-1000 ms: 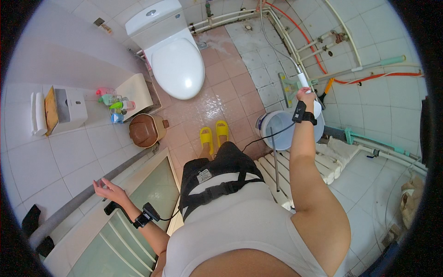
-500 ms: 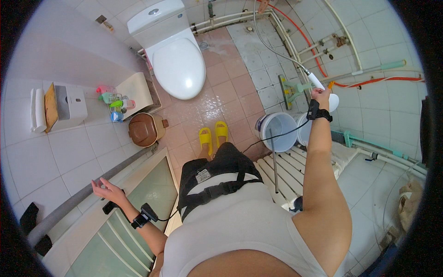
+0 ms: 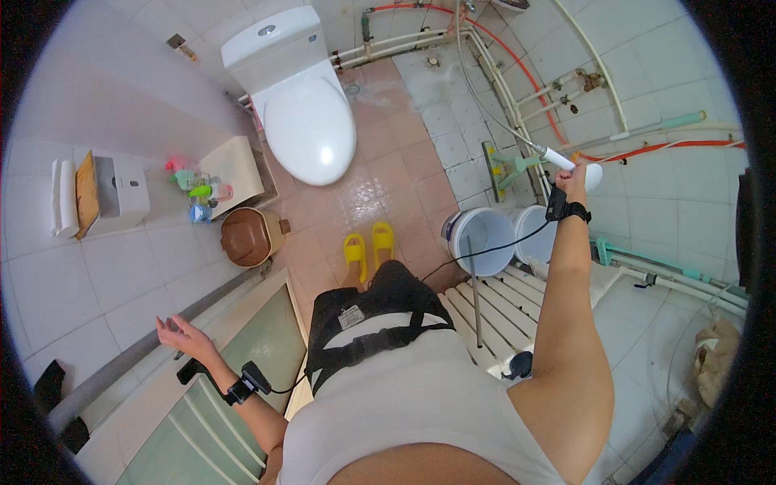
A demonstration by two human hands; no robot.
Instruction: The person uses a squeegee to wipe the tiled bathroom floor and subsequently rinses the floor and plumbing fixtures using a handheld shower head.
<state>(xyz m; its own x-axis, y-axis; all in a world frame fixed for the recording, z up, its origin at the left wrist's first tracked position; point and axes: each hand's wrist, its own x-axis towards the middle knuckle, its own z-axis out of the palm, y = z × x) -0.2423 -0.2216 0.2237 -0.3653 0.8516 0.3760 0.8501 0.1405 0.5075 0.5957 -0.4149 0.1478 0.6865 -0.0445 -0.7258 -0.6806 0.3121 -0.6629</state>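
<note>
My right hand (image 3: 572, 179) is wrapped round the handle of a white shower head (image 3: 558, 158), held out to the right near the tiled wall. A grey hose (image 3: 493, 117) runs from the handle up to the pipes at the back. The round head of the shower shows just past my fingers. Off to the left, my left hand (image 3: 184, 335) is raised with its fingers apart and holds nothing. It hovers close to a grey pipe (image 3: 137, 349) along the wall. Both wrists carry black straps with small devices.
A white toilet (image 3: 309, 129) stands at the far left-centre. A brown bin (image 3: 245, 237) and several bottles sit at the left wall. Two white buckets (image 3: 485, 242) stand beside a slatted white bench (image 3: 505, 303) on the right. The pink floor tiles (image 3: 388, 178) look wet.
The view has shifted slightly. My right hand, still gripping the shower head, appears a little lower and farther right in the picture. My left hand stays open in nearly the same place.
</note>
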